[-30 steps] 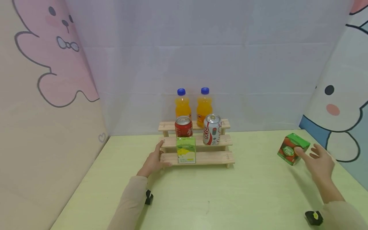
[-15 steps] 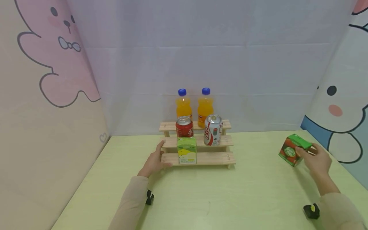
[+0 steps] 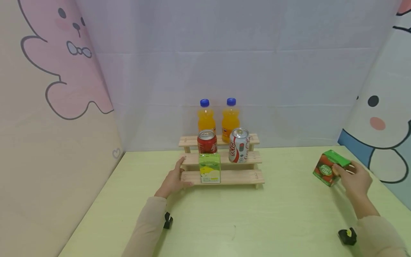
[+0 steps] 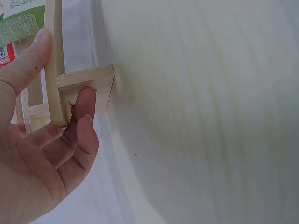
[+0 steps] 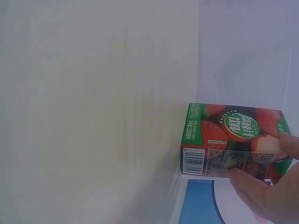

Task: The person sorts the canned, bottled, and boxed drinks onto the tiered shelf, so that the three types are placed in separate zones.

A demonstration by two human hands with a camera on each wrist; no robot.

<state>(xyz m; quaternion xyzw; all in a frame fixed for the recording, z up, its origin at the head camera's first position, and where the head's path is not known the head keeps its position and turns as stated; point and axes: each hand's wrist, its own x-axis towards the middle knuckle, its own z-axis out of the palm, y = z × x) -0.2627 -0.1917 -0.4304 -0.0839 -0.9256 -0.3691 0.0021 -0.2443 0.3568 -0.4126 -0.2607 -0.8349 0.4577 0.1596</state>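
Observation:
My left hand (image 3: pixel 172 182) grips the left end of a three-step wooden display rack (image 3: pixel 237 177). In the left wrist view the thumb lies on the front edge of the lowest board and the fingers (image 4: pixel 85 135) curl under it by the leg. At the far right, my right hand (image 3: pixel 356 180) pinches a red and green juice box (image 3: pixel 325 167) between thumb and fingers. That carton (image 5: pixel 233 126), printed with red fruit, stands at a slant close over the table in the head view.
On the rack stand a green juice box (image 3: pixel 210 169) at the front, a red cola can (image 3: pixel 207 143) and a white cola can (image 3: pixel 239 146) mid-step, and two orange drink bottles (image 3: pixel 206 119) on top. A curtain (image 3: pixel 224 53) hangs behind the table (image 3: pixel 244 221).
My right hand has closed in on the red and green juice box and now pinches it. The left hand stays on the rack; the whole view has shifted slightly.

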